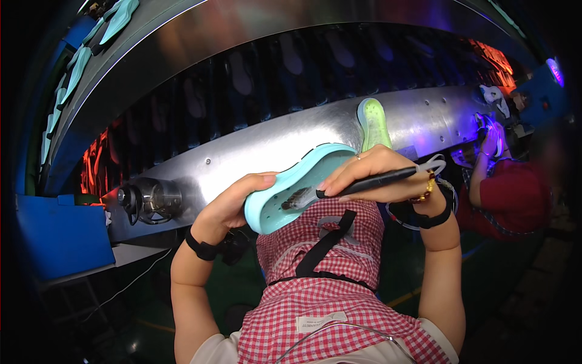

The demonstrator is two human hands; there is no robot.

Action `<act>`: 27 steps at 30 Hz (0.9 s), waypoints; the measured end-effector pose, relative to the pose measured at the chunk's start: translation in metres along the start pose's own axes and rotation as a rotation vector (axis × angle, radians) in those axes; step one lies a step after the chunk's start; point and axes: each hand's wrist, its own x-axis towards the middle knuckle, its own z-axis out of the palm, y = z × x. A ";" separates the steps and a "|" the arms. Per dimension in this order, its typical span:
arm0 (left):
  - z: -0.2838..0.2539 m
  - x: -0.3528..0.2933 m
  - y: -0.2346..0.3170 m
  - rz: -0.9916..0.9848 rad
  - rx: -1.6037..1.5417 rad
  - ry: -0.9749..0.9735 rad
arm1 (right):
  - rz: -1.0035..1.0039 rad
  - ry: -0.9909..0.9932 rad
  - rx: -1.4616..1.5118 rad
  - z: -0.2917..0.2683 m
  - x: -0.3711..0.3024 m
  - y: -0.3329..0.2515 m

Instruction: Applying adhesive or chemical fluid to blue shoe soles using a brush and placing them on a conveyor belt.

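A turquoise shoe sole [265, 203], hollow side up with small holes in its bottom, is held over my checked apron. My left hand [235, 199] grips it by its left end, thumb on the rim. In my right hand [388, 170] is a brush with a black handle [373, 182]. Its bristles [297, 199] lie against the sole's inner bottom, near the left end. The right fingers close round the handle over the sole's right part and hide it there. Just beyond them a yellow-green sole [376, 126] rests on the metal ledge.
A bare metal ledge [242, 161] runs in front of a dark conveyor carrying several shoe parts. At the ledge's left stands a transparent pot [162, 200] beside a blue box [63, 233]. Turquoise soles [76, 73] lie far left. A co-worker in red [515, 197] works at right under violet light.
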 end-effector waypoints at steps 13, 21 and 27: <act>-0.040 -0.024 -0.011 0.184 -0.158 0.110 | 0.013 0.131 -0.005 0.031 -0.023 0.004; 0.005 0.020 -0.031 0.360 -0.691 -0.164 | 0.306 0.509 0.355 0.047 -0.003 -0.005; 0.012 0.028 -0.039 0.464 -0.653 0.076 | 0.228 0.526 0.167 0.065 0.014 0.009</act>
